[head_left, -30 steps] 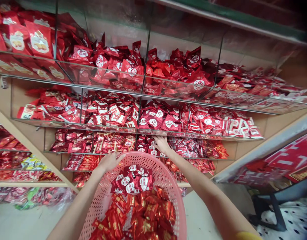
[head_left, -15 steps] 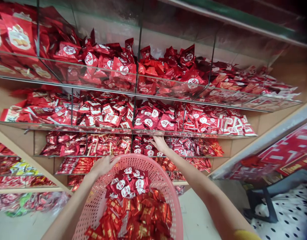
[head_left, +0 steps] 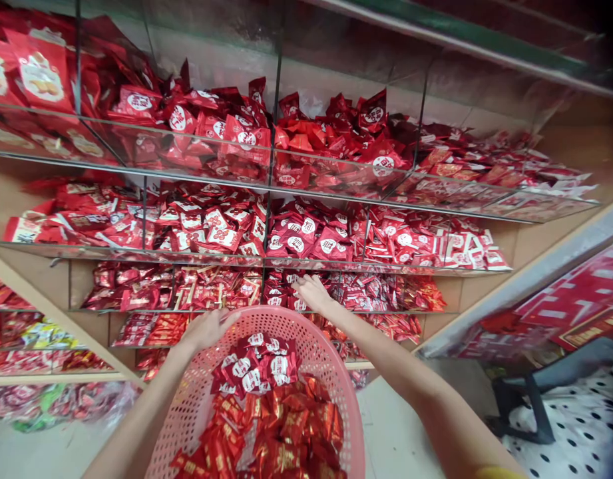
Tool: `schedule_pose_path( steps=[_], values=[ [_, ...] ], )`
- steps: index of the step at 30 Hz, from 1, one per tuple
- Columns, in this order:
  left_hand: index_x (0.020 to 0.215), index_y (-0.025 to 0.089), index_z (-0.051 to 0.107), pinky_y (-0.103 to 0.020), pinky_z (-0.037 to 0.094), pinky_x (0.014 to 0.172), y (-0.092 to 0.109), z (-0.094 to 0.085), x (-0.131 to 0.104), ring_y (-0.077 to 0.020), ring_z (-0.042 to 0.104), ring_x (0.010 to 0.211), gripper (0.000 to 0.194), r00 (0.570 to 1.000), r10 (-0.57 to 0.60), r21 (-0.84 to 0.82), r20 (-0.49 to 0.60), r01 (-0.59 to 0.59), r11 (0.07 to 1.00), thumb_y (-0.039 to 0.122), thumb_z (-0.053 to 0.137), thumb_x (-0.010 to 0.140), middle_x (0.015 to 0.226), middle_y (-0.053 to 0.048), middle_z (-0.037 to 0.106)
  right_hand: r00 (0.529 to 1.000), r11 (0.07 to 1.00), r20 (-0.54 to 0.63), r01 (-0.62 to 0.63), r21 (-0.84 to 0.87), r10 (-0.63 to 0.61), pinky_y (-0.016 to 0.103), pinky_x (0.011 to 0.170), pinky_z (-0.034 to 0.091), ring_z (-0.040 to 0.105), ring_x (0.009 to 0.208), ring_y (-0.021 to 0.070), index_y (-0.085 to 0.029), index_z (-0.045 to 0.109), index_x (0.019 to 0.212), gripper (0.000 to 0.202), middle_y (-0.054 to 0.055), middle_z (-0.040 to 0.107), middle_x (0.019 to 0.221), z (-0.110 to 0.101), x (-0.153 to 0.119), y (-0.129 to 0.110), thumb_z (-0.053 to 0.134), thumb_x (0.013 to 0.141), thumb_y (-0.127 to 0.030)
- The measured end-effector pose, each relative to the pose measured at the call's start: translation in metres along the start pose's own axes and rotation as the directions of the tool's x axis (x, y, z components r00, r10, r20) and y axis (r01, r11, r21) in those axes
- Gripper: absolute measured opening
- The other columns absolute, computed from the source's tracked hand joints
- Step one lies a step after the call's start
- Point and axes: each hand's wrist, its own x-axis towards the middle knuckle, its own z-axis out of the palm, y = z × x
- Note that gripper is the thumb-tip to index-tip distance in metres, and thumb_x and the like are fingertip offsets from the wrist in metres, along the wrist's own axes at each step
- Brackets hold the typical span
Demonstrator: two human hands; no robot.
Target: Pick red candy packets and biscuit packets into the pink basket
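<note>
A pink perforated basket [head_left: 353,399] stands out below the shelves, holding dark red packets with white labels [head_left: 251,379] and shiny red-orange wrapped candies [head_left: 286,432]. My left hand [head_left: 206,329] grips the basket's upper left rim, thumb over the edge. Beyond the basket, my right hand [head_left: 312,293] is in the third-tier compartment of dark red packets with white labels [head_left: 275,297], its fingers bent down onto them. Whether a packet is between those fingers is too small to make out.
Glass-fronted shelf tiers [head_left: 186,176] with dividers hold red packets above and around my hands. Bagged sweets [head_left: 61,402] lie low at left. A black-framed item [head_left: 533,406] and white dotted cloth [head_left: 576,426] are at lower right.
My right hand has moved slightly down and back, from the glass edge of the tier above to the packets below. My left hand and the basket have stayed nearly still.
</note>
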Motion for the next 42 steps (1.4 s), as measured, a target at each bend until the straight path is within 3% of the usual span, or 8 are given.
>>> schedule_pose_path(
  steps=[4,8,12,16,22,28,32,42],
  values=[
    [0.087,0.021,0.059,-0.031,0.041,0.069,0.000,0.002,0.000,-0.0269,0.061,0.086,0.055,1.000,-0.002,-0.009,-0.005,0.002,1.000,0.062,0.024,0.082,0.086,-0.009,0.067,0.999,1.000,0.024,-0.023,0.004,0.022,0.040,0.083,0.030,0.046,0.099,0.0255,-0.018,0.057,0.102,0.021,0.011,0.060,0.101,0.002,0.000,0.001,0.044,0.085,-0.018],
    [0.090,0.020,0.060,-0.030,0.041,0.070,0.000,0.003,-0.001,-0.0258,0.061,0.086,0.055,1.000,0.013,-0.051,0.000,-0.013,0.999,0.062,0.025,0.081,0.087,-0.009,0.066,0.998,0.998,0.050,0.036,0.058,-0.039,0.038,0.083,0.030,0.048,0.098,0.0238,-0.018,0.056,0.101,0.021,0.010,0.061,0.103,0.004,0.000,0.003,0.044,0.084,-0.015],
    [0.094,0.020,0.060,-0.030,0.042,0.069,0.002,0.002,-0.002,-0.0262,0.061,0.086,0.060,1.000,0.016,-0.063,0.007,-0.015,0.998,0.065,0.023,0.081,0.088,-0.010,0.066,0.992,0.985,0.081,0.088,0.147,-0.101,0.035,0.082,0.032,0.050,0.100,0.0219,-0.020,0.053,0.106,0.024,0.006,0.060,0.109,0.005,-0.001,0.015,0.051,0.082,-0.020],
    [0.095,0.020,0.061,-0.030,0.042,0.068,0.004,0.000,-0.001,-0.0266,0.061,0.086,0.063,1.000,0.011,-0.052,0.005,-0.011,0.999,0.067,0.022,0.080,0.089,-0.010,0.066,0.992,0.973,0.092,0.064,0.220,-0.086,0.033,0.083,0.032,0.051,0.102,0.0207,-0.022,0.050,0.112,0.028,0.007,0.061,0.111,0.009,-0.002,0.023,0.050,0.084,-0.026],
    [0.097,0.020,0.061,-0.031,0.042,0.070,0.004,0.002,0.001,-0.0269,0.061,0.088,0.063,1.000,0.004,-0.031,0.008,-0.004,1.000,0.067,0.022,0.080,0.093,-0.010,0.066,0.997,0.963,0.059,0.027,0.268,-0.044,0.037,0.085,0.029,0.051,0.101,0.0231,-0.019,0.051,0.110,0.027,0.010,0.062,0.103,0.011,0.000,0.012,0.048,0.084,-0.020],
    [0.091,0.021,0.062,-0.030,0.042,0.071,0.003,0.002,0.001,-0.0254,0.061,0.087,0.057,1.000,0.010,-0.036,0.000,-0.009,0.999,0.063,0.025,0.081,0.091,-0.008,0.067,0.994,0.939,0.096,0.016,0.342,-0.052,0.037,0.085,0.029,0.057,0.090,0.0204,-0.023,0.054,0.107,0.026,0.004,0.066,0.091,0.013,-0.005,0.018,0.053,0.082,-0.029],
    [0.094,0.021,0.062,-0.030,0.042,0.072,0.003,0.000,-0.001,-0.0251,0.061,0.088,0.054,1.000,0.004,-0.067,0.010,-0.003,0.998,0.061,0.028,0.081,0.091,-0.009,0.067,0.995,0.940,0.095,0.000,0.342,-0.034,0.037,0.086,0.027,0.058,0.089,0.0204,-0.023,0.053,0.109,0.026,0.004,0.067,0.088,0.016,-0.009,0.019,0.051,0.083,-0.028],
    [0.100,0.021,0.061,-0.031,0.042,0.073,0.006,-0.002,-0.002,-0.0265,0.060,0.091,0.058,1.000,-0.013,-0.065,0.015,0.014,0.998,0.063,0.026,0.080,0.096,-0.010,0.066,0.990,0.966,0.141,-0.025,0.257,-0.012,0.036,0.080,0.031,0.057,0.094,0.0237,-0.018,0.057,0.102,0.026,0.010,0.063,0.104,0.013,-0.003,-0.002,0.044,0.084,-0.033]
  ],
)
